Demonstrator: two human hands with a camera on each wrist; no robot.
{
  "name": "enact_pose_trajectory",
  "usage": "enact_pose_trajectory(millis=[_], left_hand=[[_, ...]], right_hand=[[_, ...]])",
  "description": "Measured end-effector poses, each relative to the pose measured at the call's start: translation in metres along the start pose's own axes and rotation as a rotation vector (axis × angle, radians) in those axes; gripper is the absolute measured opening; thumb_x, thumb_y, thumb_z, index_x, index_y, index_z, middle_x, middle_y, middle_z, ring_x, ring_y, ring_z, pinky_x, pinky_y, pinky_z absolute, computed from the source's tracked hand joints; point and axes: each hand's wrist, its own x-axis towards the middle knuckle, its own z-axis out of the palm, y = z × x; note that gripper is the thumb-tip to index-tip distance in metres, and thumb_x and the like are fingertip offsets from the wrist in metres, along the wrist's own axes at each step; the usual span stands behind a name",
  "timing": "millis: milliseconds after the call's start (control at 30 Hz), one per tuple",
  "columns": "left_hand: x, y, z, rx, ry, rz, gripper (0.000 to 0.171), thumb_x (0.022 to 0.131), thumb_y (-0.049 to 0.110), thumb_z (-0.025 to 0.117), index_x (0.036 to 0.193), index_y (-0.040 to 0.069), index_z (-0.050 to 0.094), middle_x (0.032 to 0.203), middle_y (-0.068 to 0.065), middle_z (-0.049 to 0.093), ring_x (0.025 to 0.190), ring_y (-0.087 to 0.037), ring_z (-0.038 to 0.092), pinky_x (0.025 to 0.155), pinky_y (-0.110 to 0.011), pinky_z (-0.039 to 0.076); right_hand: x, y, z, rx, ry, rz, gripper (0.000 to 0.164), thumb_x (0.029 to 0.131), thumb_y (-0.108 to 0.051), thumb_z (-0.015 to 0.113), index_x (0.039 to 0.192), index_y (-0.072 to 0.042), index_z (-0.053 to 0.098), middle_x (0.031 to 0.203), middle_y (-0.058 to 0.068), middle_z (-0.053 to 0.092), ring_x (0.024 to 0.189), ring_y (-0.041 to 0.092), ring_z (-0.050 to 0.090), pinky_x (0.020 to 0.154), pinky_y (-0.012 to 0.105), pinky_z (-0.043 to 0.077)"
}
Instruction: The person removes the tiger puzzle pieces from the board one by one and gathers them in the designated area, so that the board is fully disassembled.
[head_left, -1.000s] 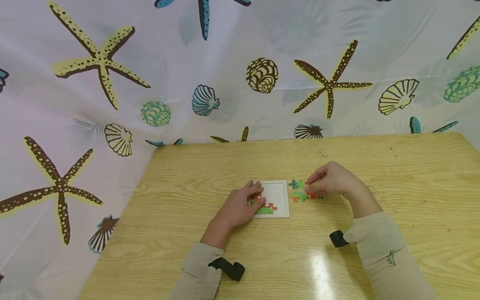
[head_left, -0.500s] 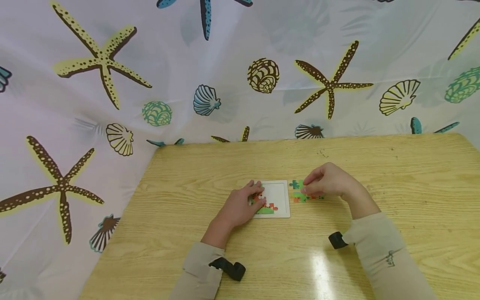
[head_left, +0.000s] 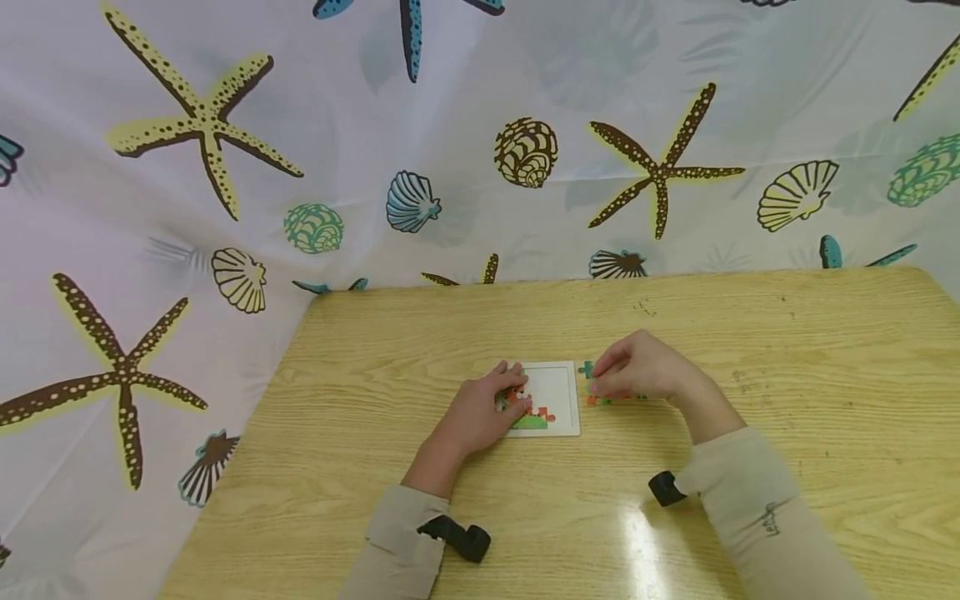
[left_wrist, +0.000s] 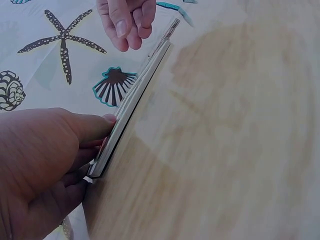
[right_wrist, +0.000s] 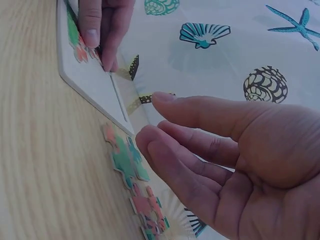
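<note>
A white puzzle tray (head_left: 557, 388) lies on the table, with some orange and green pieces (head_left: 532, 421) in its left part. My left hand (head_left: 474, 410) rests across that left side. Its thumb touches the pieces, while its other fingers reach the far edge. To the right of the tray lie loose jigsaw pieces (right_wrist: 122, 156), partly covered in the head view by my right hand (head_left: 651, 367). That hand hovers above them, thumb apart from the loosely bent fingers. Nothing shows between its fingertips in the right wrist view.
The wooden table (head_left: 337, 400) extends around the tray. Behind it and at the left hangs a white curtain (head_left: 465, 83) printed with starfish and shells. Black wrist-worn devices (head_left: 472, 542) stick out from both sleeves.
My right hand has moved left over the loose pieces, closer to the tray, and covers more of the nearer pieces. My left hand and the tray have stayed in place.
</note>
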Motion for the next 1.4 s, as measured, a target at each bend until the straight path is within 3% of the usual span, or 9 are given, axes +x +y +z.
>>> enact_pose_trajectory(millis=[300, 633, 1400], left_hand=[[0.001, -0.001, 0.001, -0.001, -0.004, -0.006, 0.043, 0.103, 0.024, 0.068, 0.142, 0.006, 0.065, 0.157, -0.006, 0.050, 0.154, -0.026, 0.033, 0.123, -0.047, 0.033], [0.000, 0.001, -0.002, 0.014, -0.006, -0.030, 0.042, 0.103, 0.025, 0.068, 0.141, 0.007, 0.066, 0.158, -0.006, 0.049, 0.154, -0.027, 0.034, 0.123, -0.048, 0.033], [0.004, -0.006, 0.001, 0.033, -0.004, 0.016, 0.042, 0.102, 0.026, 0.070, 0.140, 0.007, 0.066, 0.155, -0.006, 0.052, 0.153, -0.027, 0.035, 0.123, -0.047, 0.033]], right_hand=[[0.004, -0.004, 0.016, 0.036, -0.011, 0.008, 0.022, 0.089, -0.003, 0.081, 0.105, 0.009, 0.073, 0.089, 0.009, 0.076, 0.077, 0.012, 0.071, 0.078, 0.030, 0.062], [0.012, -0.006, 0.030, -0.063, -0.028, -0.019, 0.021, 0.086, -0.008, 0.083, 0.103, 0.003, 0.076, 0.089, 0.006, 0.077, 0.080, 0.013, 0.069, 0.075, 0.026, 0.056], [0.014, -0.009, 0.049, -0.085, -0.088, -0.062, 0.014, 0.090, -0.003, 0.079, 0.103, 0.002, 0.077, 0.091, 0.007, 0.078, 0.081, 0.011, 0.071, 0.075, 0.027, 0.056]])
